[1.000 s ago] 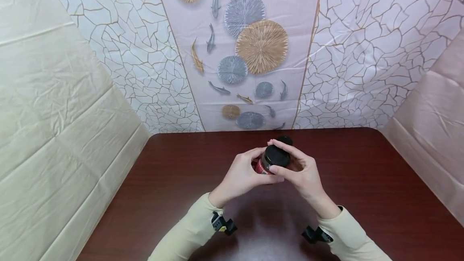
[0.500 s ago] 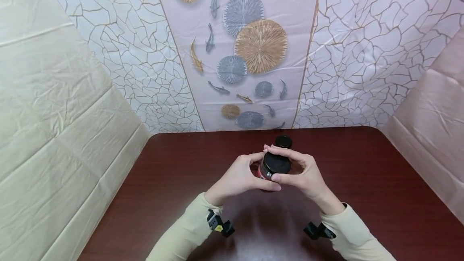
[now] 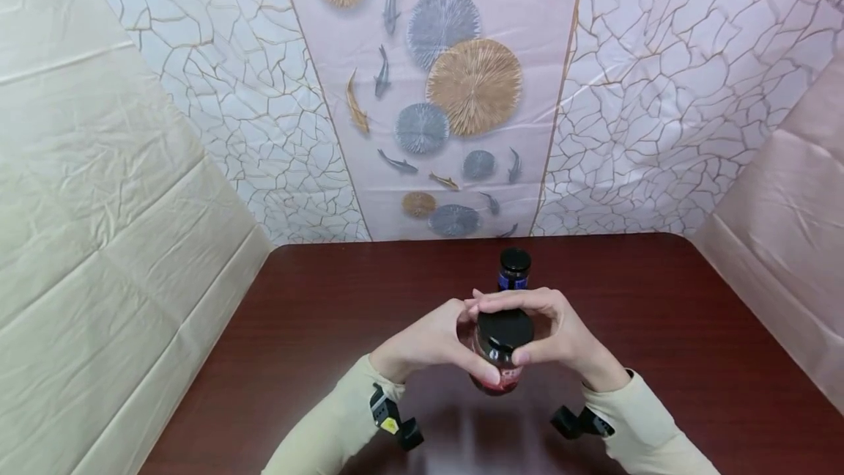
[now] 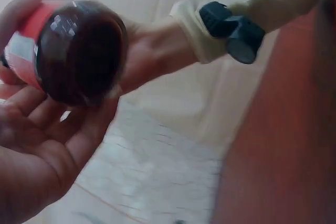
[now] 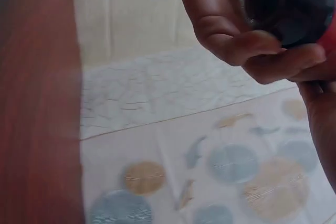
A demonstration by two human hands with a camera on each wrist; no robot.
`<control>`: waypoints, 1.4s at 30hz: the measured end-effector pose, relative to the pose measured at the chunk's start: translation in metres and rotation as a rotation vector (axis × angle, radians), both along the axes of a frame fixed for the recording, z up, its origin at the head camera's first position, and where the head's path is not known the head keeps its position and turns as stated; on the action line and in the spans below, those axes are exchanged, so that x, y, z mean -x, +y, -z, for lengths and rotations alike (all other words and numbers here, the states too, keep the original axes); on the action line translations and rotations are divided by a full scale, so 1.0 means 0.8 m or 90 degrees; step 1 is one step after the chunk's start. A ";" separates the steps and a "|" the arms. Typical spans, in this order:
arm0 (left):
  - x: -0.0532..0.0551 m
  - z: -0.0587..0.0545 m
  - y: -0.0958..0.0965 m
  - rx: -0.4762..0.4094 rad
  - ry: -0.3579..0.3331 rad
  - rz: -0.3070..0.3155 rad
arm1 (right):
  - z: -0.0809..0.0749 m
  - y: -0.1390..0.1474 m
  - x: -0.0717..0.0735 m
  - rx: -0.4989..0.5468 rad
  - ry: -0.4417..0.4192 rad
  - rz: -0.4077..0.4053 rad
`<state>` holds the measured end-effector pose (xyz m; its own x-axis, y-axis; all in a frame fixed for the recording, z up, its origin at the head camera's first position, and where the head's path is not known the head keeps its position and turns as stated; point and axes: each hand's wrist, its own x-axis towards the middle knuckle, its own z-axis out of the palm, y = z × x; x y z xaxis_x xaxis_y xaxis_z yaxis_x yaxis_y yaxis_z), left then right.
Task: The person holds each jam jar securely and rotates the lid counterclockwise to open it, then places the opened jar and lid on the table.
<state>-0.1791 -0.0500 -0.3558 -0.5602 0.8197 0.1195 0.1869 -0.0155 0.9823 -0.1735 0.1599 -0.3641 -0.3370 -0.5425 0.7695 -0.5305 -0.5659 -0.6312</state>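
A glass jar (image 3: 502, 358) with a black lid, dark contents and a red label is held between both hands above the table. My left hand (image 3: 435, 339) grips the jar's body from the left, its thumb across the front. From the right, my right hand (image 3: 570, 332) curls round the lid, with the thumb in front and the fingers behind. The jar's dark base (image 4: 94, 51) faces the camera in the left wrist view. In the right wrist view, part of the jar (image 5: 289, 3) shows at the upper right.
Behind the hands stands a smaller dark jar (image 3: 514, 270) with a black lid and a blue label, its lower part hidden by the right hand. The dark red-brown table (image 3: 330, 299) meets a patterned cloth wall (image 3: 478, 86) at its far edge.
Both hands have drawn the red-labelled jar nearer to the person and tilted it, so more of its front shows. The blue-labelled jar behind has come into fuller view.
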 end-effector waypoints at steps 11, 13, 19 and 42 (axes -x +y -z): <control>0.000 -0.010 -0.005 0.084 0.187 -0.155 | -0.009 0.007 -0.006 -0.074 0.046 0.167; 0.002 -0.009 -0.005 0.095 0.231 -0.205 | -0.006 0.003 -0.007 -0.078 0.040 0.246; 0.006 0.001 0.000 0.110 0.308 -0.301 | 0.002 -0.011 -0.009 -0.076 -0.006 0.424; 0.005 0.009 -0.006 0.117 0.226 -0.225 | 0.019 0.003 -0.015 -0.064 -0.005 0.393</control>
<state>-0.1830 -0.0549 -0.3630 -0.7577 0.6129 0.2242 0.4704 0.2748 0.8386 -0.1615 0.1620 -0.3797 -0.6169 -0.3152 0.7212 -0.7360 -0.0935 -0.6705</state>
